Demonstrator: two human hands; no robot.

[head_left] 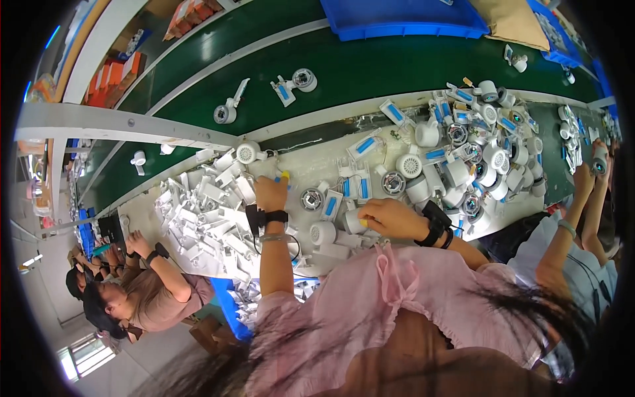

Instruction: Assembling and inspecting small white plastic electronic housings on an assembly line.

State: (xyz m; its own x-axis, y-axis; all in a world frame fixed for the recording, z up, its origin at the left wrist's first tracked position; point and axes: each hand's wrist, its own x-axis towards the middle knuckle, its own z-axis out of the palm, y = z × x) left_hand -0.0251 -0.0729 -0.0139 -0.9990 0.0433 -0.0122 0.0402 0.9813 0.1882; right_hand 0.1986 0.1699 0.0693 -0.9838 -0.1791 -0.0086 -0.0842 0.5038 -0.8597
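My left hand (271, 193) is curled at the right edge of a heap of white plastic brackets (205, 212). Yellow shows at its fingertips, and what it grips, if anything, is hidden. Just beyond it lies a white round housing with a grille (247, 153). My right hand (393, 219) is closed, its yellow-tipped fingers against a white cylindrical housing (352, 220); I cannot make out anything inside the fingers. Between my hands lie an open round housing showing circuitry (312, 198) and a white bracket with a blue strip (331, 206).
A large pile of white camera-like housings (486, 159) covers the right of the table. Beyond runs a green conveyor belt (264, 73) with a few units and a blue tray (403, 30). A metal post (119, 124) crosses the left. Co-workers sit on both sides.
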